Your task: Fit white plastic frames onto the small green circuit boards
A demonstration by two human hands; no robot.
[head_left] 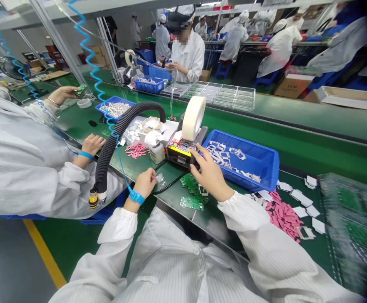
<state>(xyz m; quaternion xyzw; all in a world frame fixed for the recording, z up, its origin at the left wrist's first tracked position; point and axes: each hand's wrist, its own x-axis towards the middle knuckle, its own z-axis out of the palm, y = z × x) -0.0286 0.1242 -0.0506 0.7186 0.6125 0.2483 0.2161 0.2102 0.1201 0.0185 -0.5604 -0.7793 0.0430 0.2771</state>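
My left hand (144, 184), a blue wrist strap (136, 196) at its wrist, has its fingers pinched together beside a small heap of clear plastic bits (160, 179). What the fingertips hold, if anything, is too small to make out. My right hand (212, 176) has its fingers apart, the fingertips at the right front of a tape dispenser (179, 156), which carries a large cream tape roll (190, 120). Green circuit boards (192, 203) lie in a loose pile below that hand. A white bottle (156, 152) stands left of the dispenser.
A blue bin (273, 168) with white frames stands to the right. Pink strips (286, 216), white pads (300, 197) and bagged boards (354, 219) lie beyond my right arm. A black flexible hose (105, 147) arches at the left, near a co-worker's hand (92, 145).
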